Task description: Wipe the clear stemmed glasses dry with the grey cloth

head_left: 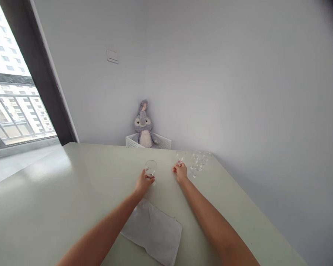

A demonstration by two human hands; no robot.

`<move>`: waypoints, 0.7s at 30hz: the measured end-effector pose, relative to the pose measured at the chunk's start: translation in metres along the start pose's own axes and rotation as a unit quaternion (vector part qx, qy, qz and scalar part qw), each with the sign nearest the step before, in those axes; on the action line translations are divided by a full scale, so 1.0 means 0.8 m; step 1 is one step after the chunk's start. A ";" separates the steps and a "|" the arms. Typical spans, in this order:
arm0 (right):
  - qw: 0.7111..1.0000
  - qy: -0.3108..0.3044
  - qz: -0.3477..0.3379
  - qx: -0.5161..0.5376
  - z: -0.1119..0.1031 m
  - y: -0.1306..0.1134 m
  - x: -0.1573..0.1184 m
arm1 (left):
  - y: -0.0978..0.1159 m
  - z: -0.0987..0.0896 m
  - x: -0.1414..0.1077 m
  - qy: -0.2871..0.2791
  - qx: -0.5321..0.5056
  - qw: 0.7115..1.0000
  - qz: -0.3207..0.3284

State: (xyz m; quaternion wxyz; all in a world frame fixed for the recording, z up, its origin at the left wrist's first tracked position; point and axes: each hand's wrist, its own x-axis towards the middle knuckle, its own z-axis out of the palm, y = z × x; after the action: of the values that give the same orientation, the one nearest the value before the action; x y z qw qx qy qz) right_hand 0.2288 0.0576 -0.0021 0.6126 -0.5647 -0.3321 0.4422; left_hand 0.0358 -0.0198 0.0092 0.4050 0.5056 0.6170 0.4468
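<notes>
My left hand (145, 182) is closed around the lower part of a clear stemmed glass (150, 167), which stands upright at the middle of the table. Farther back and to the right, my right hand (180, 171) has its fingers closed at the stem of another clear glass (180, 155). Its foot is hidden behind the hand. Just right of that hand stand several more stemmed glasses (199, 162), close together. A white cloth (155, 231) lies flat on the table below my left hand, partly covered by my left forearm.
The pale green table (72, 192) runs up to a grey wall at the right. Beyond its far edge, a white perforated basket (163, 142) holds a grey plush toy (143, 125). A dark-framed window (13, 81) is at the left.
</notes>
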 end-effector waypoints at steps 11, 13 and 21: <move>0.992 -0.122 -0.010 -0.030 0.018 0.013 -0.073 | -0.020 -0.113 0.078 0.190 0.097 0.977 -0.027; 0.989 -0.141 -0.011 -0.032 0.019 0.014 -0.082 | -0.018 -0.133 0.085 0.214 0.093 0.972 -0.040; 0.985 -0.171 -0.006 -0.033 0.017 0.016 -0.089 | -0.001 -0.131 0.047 0.316 0.086 0.943 -0.059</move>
State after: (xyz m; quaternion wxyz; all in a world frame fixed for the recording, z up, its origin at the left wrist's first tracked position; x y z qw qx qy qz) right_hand 0.1867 -0.0024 -0.0063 0.5306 -0.4982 -0.4498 0.5176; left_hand -0.0697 0.0023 0.0354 0.1700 0.3343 0.7780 0.5040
